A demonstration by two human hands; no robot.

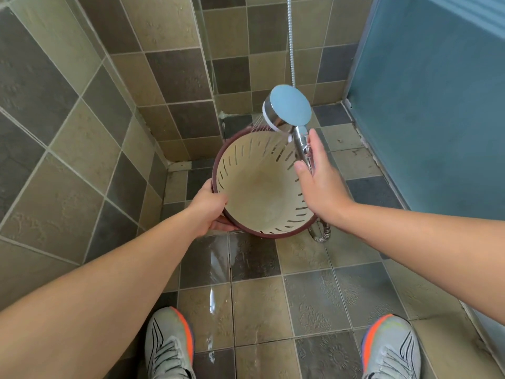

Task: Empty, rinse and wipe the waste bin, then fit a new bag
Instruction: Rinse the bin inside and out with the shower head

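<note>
Hands [210,206] [319,176]: two; one bin [259,187]

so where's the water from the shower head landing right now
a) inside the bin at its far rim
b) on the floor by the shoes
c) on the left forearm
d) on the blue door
a: thin streams run from the shower head, held in the right hand, down onto the inner wall of the bin at its far rim, while the left hand grips the near-left rim.

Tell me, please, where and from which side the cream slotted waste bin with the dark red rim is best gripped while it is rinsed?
Grip the cream slotted waste bin at its dark red rim, from the near left, as the left hand does. The rim gives a firm edge, and that side stays away from the spray from the chrome shower head in the right hand.
</note>
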